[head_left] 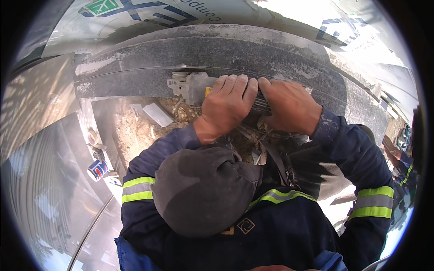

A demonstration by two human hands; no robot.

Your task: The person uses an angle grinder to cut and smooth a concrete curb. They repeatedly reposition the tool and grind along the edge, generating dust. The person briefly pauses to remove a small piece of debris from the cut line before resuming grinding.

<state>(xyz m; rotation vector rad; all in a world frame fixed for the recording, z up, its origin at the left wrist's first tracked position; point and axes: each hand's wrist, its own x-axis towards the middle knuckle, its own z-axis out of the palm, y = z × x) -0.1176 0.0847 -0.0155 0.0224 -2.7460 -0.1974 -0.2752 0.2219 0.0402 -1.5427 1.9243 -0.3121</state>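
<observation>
A dusty grey angle grinder (197,88) lies sideways against a long dark grey panel strip (149,81). Its gear head points left, and the thin edge of its disc (183,68) meets a line running along the strip. My left hand (229,101) is closed over the front of the tool's body, knuckles upward. Just behind it, my right hand (289,105) grips the rear of the body, its fingers partly hidden. Both hands are whitened by dust and touch at the fingers. Whether the disc is spinning I cannot tell.
Below my hands, rubble (135,124) holds a pale offcut (157,114). A tape roll (93,137) and a white-and-blue can (97,170) sit left, by shiny sheets (49,194). Rounded dark grey cloth (203,194) blocks part of my jacket. A reflective-banded sleeve (405,169) shows far right.
</observation>
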